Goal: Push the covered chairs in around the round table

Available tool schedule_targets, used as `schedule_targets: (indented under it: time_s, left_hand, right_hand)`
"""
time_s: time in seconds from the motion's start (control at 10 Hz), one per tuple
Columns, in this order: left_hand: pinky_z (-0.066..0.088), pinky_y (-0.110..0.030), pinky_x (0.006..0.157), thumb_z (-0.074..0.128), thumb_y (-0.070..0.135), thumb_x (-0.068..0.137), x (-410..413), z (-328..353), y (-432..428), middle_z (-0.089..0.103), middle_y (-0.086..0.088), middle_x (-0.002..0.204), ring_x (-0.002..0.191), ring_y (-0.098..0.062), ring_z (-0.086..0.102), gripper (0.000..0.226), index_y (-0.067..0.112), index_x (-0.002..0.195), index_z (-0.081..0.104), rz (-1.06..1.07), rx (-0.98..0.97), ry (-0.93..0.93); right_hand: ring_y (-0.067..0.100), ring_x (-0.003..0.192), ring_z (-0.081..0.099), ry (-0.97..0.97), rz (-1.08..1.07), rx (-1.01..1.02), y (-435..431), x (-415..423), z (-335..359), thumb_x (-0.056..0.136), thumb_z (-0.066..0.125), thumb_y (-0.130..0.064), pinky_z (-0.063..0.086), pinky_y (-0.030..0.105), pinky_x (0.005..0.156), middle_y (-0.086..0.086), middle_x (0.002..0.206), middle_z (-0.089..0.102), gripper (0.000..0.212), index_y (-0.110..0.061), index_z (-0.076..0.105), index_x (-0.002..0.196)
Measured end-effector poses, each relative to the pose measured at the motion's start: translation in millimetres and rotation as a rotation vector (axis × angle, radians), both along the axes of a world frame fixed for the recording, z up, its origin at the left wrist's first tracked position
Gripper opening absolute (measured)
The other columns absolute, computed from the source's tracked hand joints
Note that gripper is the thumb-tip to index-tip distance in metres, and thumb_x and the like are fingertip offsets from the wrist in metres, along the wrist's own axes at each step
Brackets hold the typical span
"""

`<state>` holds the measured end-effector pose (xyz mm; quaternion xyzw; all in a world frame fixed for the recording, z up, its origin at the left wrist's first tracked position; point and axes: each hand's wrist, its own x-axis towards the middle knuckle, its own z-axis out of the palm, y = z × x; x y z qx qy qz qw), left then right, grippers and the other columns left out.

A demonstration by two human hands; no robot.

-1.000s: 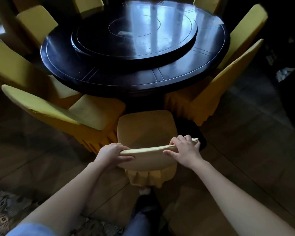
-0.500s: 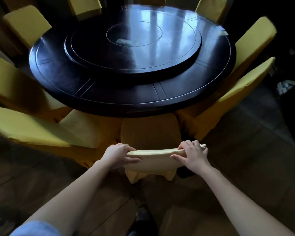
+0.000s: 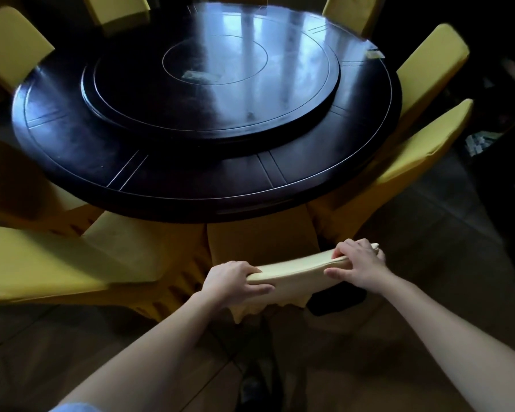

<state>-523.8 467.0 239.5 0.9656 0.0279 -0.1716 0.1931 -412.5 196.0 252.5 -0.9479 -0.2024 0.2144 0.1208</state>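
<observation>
A yellow-covered chair [image 3: 292,270] stands right in front of me at the near edge of the dark round table [image 3: 167,176]. My left hand [image 3: 232,279] grips the left end of its backrest top, and my right hand [image 3: 359,263] grips the right end. The front of the chair's seat [image 3: 259,239] sits under the table rim. A raised round turntable [image 3: 211,75] covers the table's middle.
More yellow-covered chairs ring the table: one close on the left [image 3: 57,263], one on the right [image 3: 414,162], another behind it [image 3: 431,63] and several at the far side. The floor is dark wood. Dark furniture stands at the right edge [image 3: 512,185].
The chair has slid forward toward the table with both hands on its backrest, and more of its seat is now under the rim. I have moved closer to the table.
</observation>
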Motion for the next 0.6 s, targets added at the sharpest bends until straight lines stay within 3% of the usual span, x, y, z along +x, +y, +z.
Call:
schedule_targets:
  time_s: [0.2, 0.3, 0.4, 0.5, 0.6]
  left_hand:
    - [0.054, -0.028, 0.074, 0.050, 0.074, 0.076, -6.0, 6.0, -2.2, 0.064, 0.011, 0.113, 0.098, -0.008, 0.058, 0.064, 0.031, 0.122, 0.061, 0.023, -0.002, 0.031]
    - [0.053, -0.025, 0.069, 0.051, 0.073, 0.076, -9.5, 10.0, -7.7, 0.067, 0.012, 0.107, 0.091, -0.006, 0.060, 0.059, 0.033, 0.119, 0.063, 0.075, 0.010, 0.036]
    - [0.047, -0.018, 0.059, 0.055, 0.068, 0.078, -14.3, 13.4, -17.8, 0.067, 0.013, 0.095, 0.080, -0.004, 0.060, 0.053, 0.031, 0.115, 0.064, 0.164, -0.029, 0.108]
    - [0.052, -0.025, 0.077, 0.057, 0.058, 0.083, -10.0, 17.9, -23.9, 0.065, 0.006, 0.115, 0.102, -0.010, 0.061, 0.054, 0.028, 0.127, 0.057, 0.229, -0.103, 0.141]
    - [0.026, -0.041, 0.114, 0.051, 0.053, 0.089, 0.3, 44.8, -29.4, 0.019, 0.000, 0.158, 0.144, -0.019, 0.022, 0.071, 0.028, 0.149, 0.021, 0.202, -0.092, 0.030]
  right_hand:
    - [0.018, 0.122, 0.033, 0.018, -0.013, -0.022, 4.3, -12.8, 2.9, 0.080, 0.054, -0.063, 0.022, 0.057, 0.108, -0.008, 0.120, 0.047, 0.038, -0.034, 0.051, 0.106]
    - [0.020, 0.131, 0.027, 0.024, 0.029, -0.077, 3.3, -13.8, 5.4, 0.083, 0.049, -0.063, 0.015, 0.062, 0.110, -0.006, 0.131, 0.042, 0.046, -0.035, 0.049, 0.121]
    - [0.022, 0.143, 0.013, 0.065, 0.099, -0.158, 2.4, -17.6, 9.5, 0.089, 0.041, -0.060, 0.005, 0.065, 0.110, -0.004, 0.151, 0.028, 0.062, -0.033, 0.030, 0.143]
    - [0.020, 0.147, -0.006, 0.036, 0.191, -0.237, 7.8, -14.8, 16.5, 0.094, 0.032, -0.057, -0.003, 0.061, 0.113, -0.004, 0.160, 0.000, 0.067, -0.029, 0.009, 0.151]
    - [0.019, 0.143, -0.022, -0.034, 0.238, -0.161, 17.2, -11.5, 35.5, 0.093, 0.030, -0.060, -0.009, 0.052, 0.115, -0.003, 0.158, -0.020, 0.073, -0.029, -0.004, 0.150]
